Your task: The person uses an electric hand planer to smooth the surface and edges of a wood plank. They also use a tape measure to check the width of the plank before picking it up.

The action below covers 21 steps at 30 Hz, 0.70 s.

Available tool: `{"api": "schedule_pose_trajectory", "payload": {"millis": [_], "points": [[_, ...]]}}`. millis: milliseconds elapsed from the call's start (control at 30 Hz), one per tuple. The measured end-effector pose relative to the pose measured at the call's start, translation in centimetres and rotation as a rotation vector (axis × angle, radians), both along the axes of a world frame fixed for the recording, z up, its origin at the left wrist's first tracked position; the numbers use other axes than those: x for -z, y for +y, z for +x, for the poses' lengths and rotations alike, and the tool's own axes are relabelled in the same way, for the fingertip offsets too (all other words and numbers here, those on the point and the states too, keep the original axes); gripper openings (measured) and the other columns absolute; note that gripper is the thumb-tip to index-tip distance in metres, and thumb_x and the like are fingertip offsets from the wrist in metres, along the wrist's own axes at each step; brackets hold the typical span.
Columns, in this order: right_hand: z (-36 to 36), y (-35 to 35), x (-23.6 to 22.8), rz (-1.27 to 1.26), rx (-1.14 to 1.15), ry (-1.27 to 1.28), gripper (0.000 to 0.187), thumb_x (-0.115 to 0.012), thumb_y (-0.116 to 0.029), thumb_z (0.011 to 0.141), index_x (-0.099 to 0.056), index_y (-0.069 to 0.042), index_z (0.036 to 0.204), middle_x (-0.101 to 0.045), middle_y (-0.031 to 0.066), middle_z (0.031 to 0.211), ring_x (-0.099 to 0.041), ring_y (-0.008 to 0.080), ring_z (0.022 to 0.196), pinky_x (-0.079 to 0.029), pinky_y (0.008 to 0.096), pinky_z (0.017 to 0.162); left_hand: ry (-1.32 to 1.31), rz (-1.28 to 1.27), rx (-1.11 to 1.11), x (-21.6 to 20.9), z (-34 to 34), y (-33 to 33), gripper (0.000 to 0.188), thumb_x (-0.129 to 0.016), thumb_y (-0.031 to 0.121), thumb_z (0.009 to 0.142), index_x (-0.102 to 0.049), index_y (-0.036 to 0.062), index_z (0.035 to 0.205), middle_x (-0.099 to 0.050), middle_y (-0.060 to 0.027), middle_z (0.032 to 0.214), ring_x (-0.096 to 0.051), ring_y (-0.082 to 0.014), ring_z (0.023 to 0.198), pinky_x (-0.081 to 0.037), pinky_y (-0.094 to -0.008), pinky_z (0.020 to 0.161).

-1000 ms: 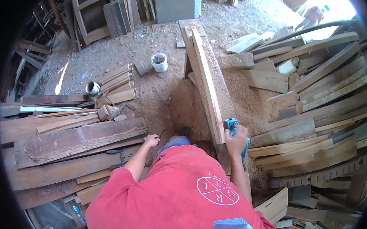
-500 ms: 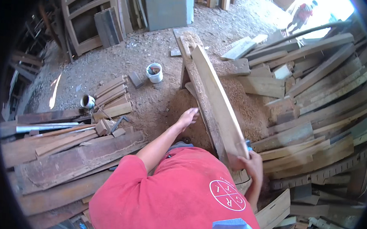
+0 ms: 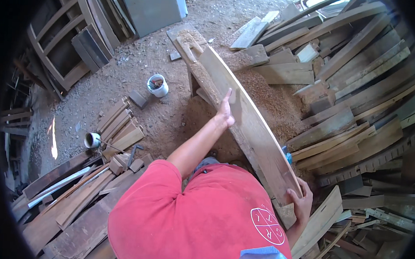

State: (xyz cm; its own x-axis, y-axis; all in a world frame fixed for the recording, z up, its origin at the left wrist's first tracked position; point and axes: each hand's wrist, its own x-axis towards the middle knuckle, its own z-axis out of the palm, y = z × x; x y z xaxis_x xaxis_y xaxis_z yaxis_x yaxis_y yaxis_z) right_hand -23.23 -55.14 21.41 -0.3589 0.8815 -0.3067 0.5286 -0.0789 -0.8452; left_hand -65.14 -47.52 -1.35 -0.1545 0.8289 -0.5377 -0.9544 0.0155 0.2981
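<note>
A long pale wooden plank (image 3: pixel 252 117) stands tilted on its long edge along a narrow wooden bench (image 3: pixel 267 171), its broad face toward me. My right hand (image 3: pixel 301 200) grips its near end, thumb on the face and fingers around the far side. Against the middle of that face, my left hand (image 3: pixel 225 111) is raised and open, with one digit stretched upward; the other fingers are partly hidden. A notched wooden stop (image 3: pixel 190 49) sits on the bench's far end among shavings. Behind the plank, near my right hand, a small blue thing (image 3: pixel 288 156) shows only in part.
Sawdust and shavings (image 3: pixel 275 104) heap beyond the bench. Stacked boards (image 3: pixel 358 76) fill the right side. To the left are a white bucket (image 3: pixel 158 86), a smaller pot (image 3: pixel 92 140), short wood blocks (image 3: pixel 124 130) and long boards (image 3: pixel 81 216). A wooden frame (image 3: pixel 48 60) leans at far left.
My left hand has moved up from beside the bench to the plank's face. The plank shows more of its broad side. My right hand stays at its near end, and the view has turned.
</note>
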Motion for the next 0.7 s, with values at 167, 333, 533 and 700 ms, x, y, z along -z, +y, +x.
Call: {"api": "schedule_pose_trajectory", "payload": {"millis": [167,333,533,700], "points": [[6.2,-2.8,4.4,-0.185,0.166,0.07,0.064,-0.089,-0.023,0.078,-0.065,0.001,0.132,-0.072,0.0078,0.115,-0.068,0.017,0.107,-0.052,0.0329,0.096,0.311,0.018,-0.14,-6.6,3.3,-1.8,0.09,-0.076,0.026,0.098,-0.014,0.0057,0.16,-0.052,-0.016,0.146,-0.055,-0.0279,0.131,-0.045,-0.0458,0.113],[7.6,-3.0,7.2,-0.335,0.369,0.365,0.071,-0.086,-0.03,0.077,-0.062,0.002,0.135,-0.071,0.0066,0.122,-0.066,0.018,0.113,-0.047,0.0329,0.105,0.464,0.046,-0.126,-14.4,3.6,-5.4,0.056,-0.068,0.015,0.102,-0.033,0.0089,0.146,-0.057,-0.0098,0.134,-0.059,-0.0242,0.124,-0.052,-0.0475,0.102],[6.3,-1.6,5.0,-0.202,0.232,0.268,0.061,-0.084,-0.022,0.08,-0.064,0.001,0.133,-0.072,0.0051,0.121,-0.067,0.0172,0.11,-0.049,0.0329,0.103,0.327,0.13,-0.059,-16.9,1.8,-6.9,0.066,-0.059,0.038,0.107,-0.029,0.0055,0.156,-0.054,-0.0142,0.146,-0.054,-0.0306,0.135,-0.042,-0.0502,0.114],[2.1,-2.7,2.1,0.302,0.205,-0.285,0.046,-0.085,-0.011,0.077,-0.069,-0.004,0.12,-0.071,0.0079,0.111,-0.069,0.0229,0.107,-0.051,0.0363,0.1,-0.223,0.492,-0.124,-12.9,-1.2,-4.8,0.094,-0.047,0.075,0.098,-0.036,0.0055,0.159,-0.045,-0.0204,0.16,-0.042,-0.0378,0.149,-0.025,-0.0535,0.127]]}}
